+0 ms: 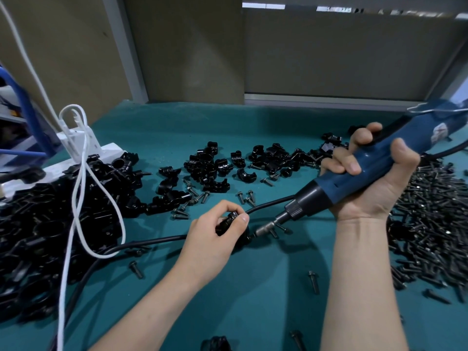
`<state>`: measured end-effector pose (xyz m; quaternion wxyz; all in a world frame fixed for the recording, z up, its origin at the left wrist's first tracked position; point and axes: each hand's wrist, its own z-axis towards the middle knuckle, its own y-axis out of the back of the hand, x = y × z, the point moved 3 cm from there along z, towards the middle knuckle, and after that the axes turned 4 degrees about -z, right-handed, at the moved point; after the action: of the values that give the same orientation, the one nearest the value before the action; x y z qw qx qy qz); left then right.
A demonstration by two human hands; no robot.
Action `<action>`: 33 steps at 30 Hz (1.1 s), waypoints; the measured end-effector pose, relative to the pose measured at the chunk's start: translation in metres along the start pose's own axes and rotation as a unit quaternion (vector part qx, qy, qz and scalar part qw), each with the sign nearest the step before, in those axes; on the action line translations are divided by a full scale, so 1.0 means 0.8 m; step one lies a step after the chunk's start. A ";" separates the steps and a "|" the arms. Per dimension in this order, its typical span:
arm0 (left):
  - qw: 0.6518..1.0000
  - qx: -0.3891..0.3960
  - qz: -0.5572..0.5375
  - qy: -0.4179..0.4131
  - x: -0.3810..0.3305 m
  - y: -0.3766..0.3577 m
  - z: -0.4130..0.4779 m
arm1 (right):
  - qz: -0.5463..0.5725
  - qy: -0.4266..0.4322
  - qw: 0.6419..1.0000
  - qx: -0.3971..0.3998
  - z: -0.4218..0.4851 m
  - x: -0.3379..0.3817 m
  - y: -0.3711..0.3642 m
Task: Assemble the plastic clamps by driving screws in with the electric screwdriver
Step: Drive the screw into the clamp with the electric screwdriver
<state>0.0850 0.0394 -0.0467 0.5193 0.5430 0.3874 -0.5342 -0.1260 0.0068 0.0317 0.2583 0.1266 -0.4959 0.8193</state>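
Observation:
My left hand [215,234] grips a black plastic clamp [228,221] low over the teal table [253,287], thumb and fingers curled round it. My right hand [369,178] holds the blue electric screwdriver [379,158] tilted down to the left. Its metal bit [266,229] points at the clamp's right side, where a screw seems to sit; the contact itself is hidden. Loose clamp halves [215,165] lie in the middle of the table. A large heap of black screws [430,229] lies at the right.
A big pile of black clamps [50,236] fills the left side. A white cable [76,198] loops over it from a white power strip [83,148]. The screwdriver's black cord [152,241] crosses the table under my left hand. Stray screws [313,281] lie near my arms.

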 end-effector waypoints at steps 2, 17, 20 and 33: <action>1.000 0.009 -0.002 0.001 0.001 0.000 0.001 | 0.000 0.000 1.000 0.010 0.000 0.000 0.000; 0.999 0.025 -0.007 0.023 0.003 0.002 0.003 | 0.018 0.006 1.000 0.017 0.001 -0.004 -0.002; 0.999 0.030 -0.007 0.022 0.003 0.002 0.004 | 0.025 0.001 0.999 0.021 0.003 -0.005 -0.004; 0.998 0.021 -0.037 0.045 0.002 0.002 0.003 | 0.045 -0.005 0.999 0.028 0.003 -0.011 0.001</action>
<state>0.0866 0.0366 -0.0474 0.4695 0.5626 0.4189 -0.5363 -0.1192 0.0018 0.0286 0.2151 0.1154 -0.4797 0.8428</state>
